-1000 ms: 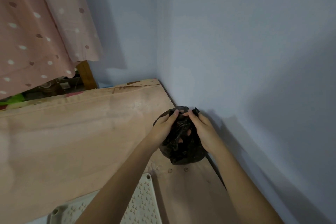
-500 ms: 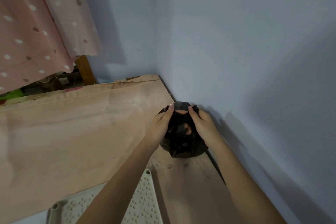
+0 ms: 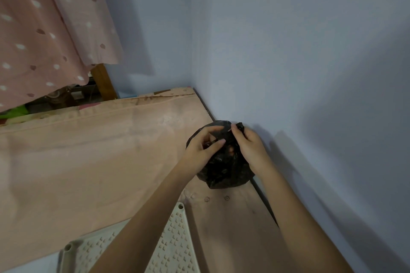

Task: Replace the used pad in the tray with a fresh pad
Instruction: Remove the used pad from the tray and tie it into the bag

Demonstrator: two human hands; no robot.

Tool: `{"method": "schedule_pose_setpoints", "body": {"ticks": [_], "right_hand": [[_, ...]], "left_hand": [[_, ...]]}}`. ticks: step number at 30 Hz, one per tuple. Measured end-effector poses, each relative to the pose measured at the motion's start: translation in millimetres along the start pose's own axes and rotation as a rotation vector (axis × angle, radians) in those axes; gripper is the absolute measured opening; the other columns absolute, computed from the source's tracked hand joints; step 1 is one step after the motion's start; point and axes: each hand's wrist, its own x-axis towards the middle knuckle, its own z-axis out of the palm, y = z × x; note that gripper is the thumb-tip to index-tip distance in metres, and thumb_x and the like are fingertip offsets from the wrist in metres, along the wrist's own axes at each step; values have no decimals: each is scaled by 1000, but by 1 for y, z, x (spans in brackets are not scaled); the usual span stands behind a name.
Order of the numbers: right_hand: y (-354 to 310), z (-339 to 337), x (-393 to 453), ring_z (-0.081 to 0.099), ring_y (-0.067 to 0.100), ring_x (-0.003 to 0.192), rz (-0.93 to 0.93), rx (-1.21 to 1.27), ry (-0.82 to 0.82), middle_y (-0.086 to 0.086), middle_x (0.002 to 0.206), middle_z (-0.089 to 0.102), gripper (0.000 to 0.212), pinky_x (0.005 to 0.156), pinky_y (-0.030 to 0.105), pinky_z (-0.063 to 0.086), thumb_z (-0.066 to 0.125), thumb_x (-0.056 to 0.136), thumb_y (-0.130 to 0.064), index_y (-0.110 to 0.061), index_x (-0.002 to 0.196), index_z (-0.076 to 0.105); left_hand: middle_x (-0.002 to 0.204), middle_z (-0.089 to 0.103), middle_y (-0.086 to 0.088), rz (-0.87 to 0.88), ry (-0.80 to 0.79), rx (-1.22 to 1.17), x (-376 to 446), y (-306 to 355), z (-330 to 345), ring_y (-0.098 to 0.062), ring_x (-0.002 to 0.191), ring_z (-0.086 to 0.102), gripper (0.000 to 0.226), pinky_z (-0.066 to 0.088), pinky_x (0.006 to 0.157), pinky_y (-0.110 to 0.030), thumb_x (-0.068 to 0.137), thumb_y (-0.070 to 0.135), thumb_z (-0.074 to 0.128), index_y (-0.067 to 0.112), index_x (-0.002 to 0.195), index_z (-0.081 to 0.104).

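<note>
Head view. A crumpled black plastic bag (image 3: 224, 166) sits on a peach-coloured fabric sheet (image 3: 88, 162) at the sheet's right edge, close against the pale blue wall (image 3: 299, 62) and near the room corner; a dark gap runs between sheet edge and wall. To the left of the bag the sheet lies broad and unoccupied up to its far seam. The left hand (image 3: 203, 148) grasps the bag's upper left side, fingers curled over the gathered plastic. The right hand (image 3: 251, 143) pinches the bunched neck of the bag at its top. The bag is bulging, glossy and creased; its contents cannot be made out, and no pad is visible. One cream perforated plastic tray (image 3: 175, 244), with rows of small cut-outs and a round hole at each visible corner, lies at the near edge, partly under the left forearm and well apart from the bag. One pink dotted curtain (image 3: 44, 29) hangs upper left beside one brown wooden post (image 3: 103, 81). Count: one bag, one tray, two hands
</note>
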Motion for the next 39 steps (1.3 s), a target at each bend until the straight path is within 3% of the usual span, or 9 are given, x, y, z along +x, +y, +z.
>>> {"method": "schedule_pose_setpoints", "body": {"ticks": [5,9,12,16,21,25,30,34,39], "right_hand": [[-5,1,-2,64,-2,69,-39,-76,-13,-7,82,70,27,63,10,48,47,96,-41,-26,85,67],[-3,1,-4,64,0,86,-50,-116,-43,-9,91,70,28,70,10,46,47,96,-40,-24,91,69],[-3,0,-5,63,-6,84,-55,-124,-49,-14,88,70,26,68,5,46,47,96,-39,-28,88,69],[-3,-1,-6,61,-13,83,-77,-140,-31,-18,86,69,24,67,0,43,48,96,-38,-31,86,69],[-5,-3,-7,61,-12,86,-99,-143,-33,-18,90,68,24,68,0,42,50,95,-37,-35,82,70],[-4,-4,-7,59,-14,88,-104,-158,-58,-19,92,67,23,69,0,42,50,95,-39,-36,84,70],[-2,-5,-6,60,-9,93,-109,-148,-63,-20,94,69,23,74,4,43,50,94,-42,-40,84,71],[4,-8,-7,61,-8,94,-104,-116,-30,-19,92,70,22,77,5,45,51,93,-44,-42,86,71],[17,-7,-8,63,-4,93,-83,-44,103,-18,95,70,23,77,9,49,50,94,-43,-35,95,71]], "left_hand": [[91,67,-8,-135,-153,226,7,-4,-4,-20,86,63,24,49,77,-24,82,29,71,12,98,64],[59,64,9,-149,-308,264,7,-1,-6,-4,56,61,27,46,54,-14,91,27,61,16,66,61],[51,65,3,-195,-377,240,6,-1,-4,-8,41,58,31,45,45,-21,97,27,52,12,70,57],[51,65,4,-129,-281,226,5,-3,-1,-6,36,51,29,42,43,-20,99,23,48,19,71,56],[57,68,13,-149,-263,130,7,-5,2,0,50,63,21,45,49,-8,90,17,62,23,70,61],[40,56,7,-129,-309,312,9,-6,1,-2,35,46,32,41,45,-12,91,27,61,27,59,56],[43,59,6,-188,-289,315,11,-5,5,-2,32,45,25,38,39,-11,97,24,50,23,74,59],[70,73,4,-285,-166,-22,9,-7,4,-6,52,63,4,51,52,-15,85,16,69,15,89,69],[102,73,-4,-409,-65,-534,8,-11,2,-15,95,70,34,55,82,-20,82,24,71,14,114,68]]}}
